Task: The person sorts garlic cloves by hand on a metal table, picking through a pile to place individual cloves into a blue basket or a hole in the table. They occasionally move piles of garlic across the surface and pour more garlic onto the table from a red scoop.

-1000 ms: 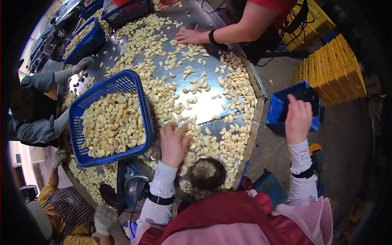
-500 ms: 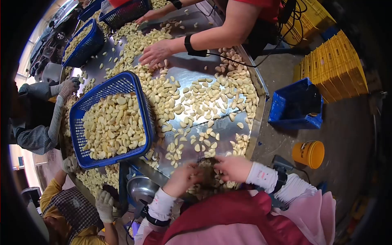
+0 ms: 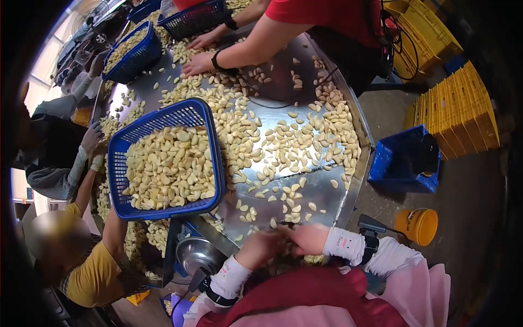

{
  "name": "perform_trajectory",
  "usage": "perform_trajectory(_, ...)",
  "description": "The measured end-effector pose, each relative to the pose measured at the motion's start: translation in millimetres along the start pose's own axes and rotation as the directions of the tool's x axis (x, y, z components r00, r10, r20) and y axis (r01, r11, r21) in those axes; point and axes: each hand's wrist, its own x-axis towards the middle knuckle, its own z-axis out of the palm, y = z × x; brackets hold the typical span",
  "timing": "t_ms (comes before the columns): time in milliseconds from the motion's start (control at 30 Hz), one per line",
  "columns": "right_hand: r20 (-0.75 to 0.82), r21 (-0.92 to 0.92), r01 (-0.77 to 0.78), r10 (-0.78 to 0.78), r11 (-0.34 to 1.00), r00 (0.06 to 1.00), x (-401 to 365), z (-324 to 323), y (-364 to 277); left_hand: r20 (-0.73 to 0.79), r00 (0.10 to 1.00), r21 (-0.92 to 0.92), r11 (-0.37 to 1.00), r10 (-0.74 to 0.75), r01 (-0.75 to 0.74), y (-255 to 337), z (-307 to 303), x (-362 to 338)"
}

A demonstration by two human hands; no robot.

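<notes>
At the near edge of the metal table (image 3: 256, 219), my left hand (image 3: 261, 248) and my right hand (image 3: 307, 237) are close together over a small heap of pale peeled garlic cloves (image 3: 286, 249). My left hand is dark and smeared by motion. The fingers of my right hand bend down toward the cloves, their tips hidden, so I cannot see what either hand holds. Loose garlic cloves (image 3: 291, 143) lie scattered beyond my hands. To the left, a blue plastic basket (image 3: 219, 163) full of cloves stands on the table.
Across the table, a co-worker in a red shirt (image 3: 294, 16) works at the cloves. Two more people (image 3: 90, 267) stand along the left side. A metal bowl (image 3: 199, 255) sits below the basket. Right of the table are a blue crate (image 3: 400, 177), yellow crates (image 3: 457, 109) and a yellow bucket (image 3: 422, 226).
My hands have drawn together at the table's edge. The view has shifted, so the table appears further right. The person at lower left now reaches toward the table beside the basket.
</notes>
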Motion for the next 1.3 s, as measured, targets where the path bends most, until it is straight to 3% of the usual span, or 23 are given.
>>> perform_trajectory(33,-0.235,-0.07,-0.026,0.009,0.997,0.972,13,-21,1,-0.171,0.969,0.035,0.982,-0.177,0.186,7,-28,11)
perform_trajectory(67,-0.477,-0.184,0.033,-0.119,0.982,0.871,22,-50,3,-0.368,0.901,0.223,0.92,-0.228,0.323,5,-37,17)
perform_trajectory(100,-0.539,-0.19,0.05,-0.146,0.981,0.83,44,-75,11,-0.558,0.801,0.367,0.802,-0.216,0.472,0,-44,24)
perform_trajectory(167,-0.656,-0.197,0.155,-0.247,0.968,0.713,94,-120,18,-0.54,0.82,0.322,0.852,-0.192,0.412,-23,-34,33)
perform_trajectory(200,-0.697,-0.284,0.118,-0.29,0.952,0.656,116,-138,14,-0.434,0.859,0.344,0.831,-0.271,0.436,-19,-33,37)
perform_trajectory(233,-0.704,-0.298,0.13,-0.31,0.946,0.64,147,-155,16,-0.353,0.864,0.347,0.808,-0.359,0.477,-10,-33,40)
perform_trajectory(367,-0.744,-0.198,0.336,-0.364,0.921,0.56,288,-222,42,-0.443,0.849,0.423,0.769,-0.286,0.48,-1,-20,38)
perform_trajectory(433,-0.698,-0.142,0.25,-0.276,0.958,0.661,285,-251,17,-0.465,0.84,0.42,0.765,-0.281,0.488,-5,-22,37)
perform_trajectory(500,-0.629,-0.186,0.018,-0.133,0.982,0.766,306,-268,5,-0.476,0.827,0.274,0.843,-0.3,0.463,-11,-23,38)
perform_trajectory(600,-0.642,-0.288,-0.004,-0.19,0.957,0.743,345,-260,23,-0.552,0.773,0.182,0.86,-0.312,0.477,-22,-31,41)
perform_trajectory(667,-0.603,-0.294,-0.031,-0.16,0.955,0.781,297,-254,19,-0.571,0.752,0.124,0.87,-0.33,0.476,-25,-34,37)
perform_trajectory(700,-0.693,-0.281,-0.02,-0.189,0.959,0.695,283,-238,32,-0.563,0.752,0.11,0.871,-0.343,0.479,-27,-32,36)
perform_trajectory(767,-0.752,-0.231,-0.072,-0.131,0.97,0.646,231,-206,39,-0.597,0.75,0.119,0.893,-0.285,0.434,-28,-27,39)
perform_trajectory(833,-0.688,-0.266,-0.091,-0.123,0.96,0.715,190,-167,37,-0.499,0.743,-0.084,0.878,-0.447,0.472,-17,-29,49)
perform_trajectory(900,-0.605,-0.318,0.139,-0.314,0.938,0.731,160,-124,49,-0.67,0.705,0.019,0.944,-0.233,0.33,-23,-21,62)
perform_trajectory(933,-0.548,-0.362,0.112,-0.309,0.925,0.777,140,-127,52,-0.673,0.721,0.083,0.953,-0.161,0.291,-14,-29,65)
perform_trajectory(967,-0.581,-0.299,-0.004,-0.179,0.954,0.794,124,-141,63,-0.674,0.734,0.154,0.956,-0.085,0.252,-5,-40,69)
perform_trajectory(1000,-0.779,-0.228,-0.126,-0.104,0.965,0.619,128,-147,104,-0.669,0.741,0.241,0.929,-0.05,0.28,-2,-42,73)
perform_trajectory(1033,-0.825,-0.206,-0.291,-0.006,0.934,0.565,94,-169,108,-0.635,0.769,0.288,0.901,-0.074,0.325,2,-41,78)
perform_trajectory(1067,-0.804,-0.135,-0.546,0.23,0.827,0.548,76,-175,114,-0.612,0.789,0.35,0.876,-0.054,0.332,6,-42,81)
perform_trajectory(1100,-0.675,-0.029,-0.604,0.43,0.797,0.6,60,-174,125,-0.585,0.81,0.413,0.847,-0.035,0.335,10,-41,80)
perform_trajectory(1233,-0.495,-0.174,-0.534,0.395,0.828,0.774,12,-100,96,-0.457,0.861,0.328,0.857,-0.225,0.398,-3,-19,52)
perform_trajectory(1300,-0.467,-0.228,-0.463,0.321,0.857,0.824,-5,-45,65,-0.458,0.886,0.616,0.744,0.072,0.258,-16,16,28)
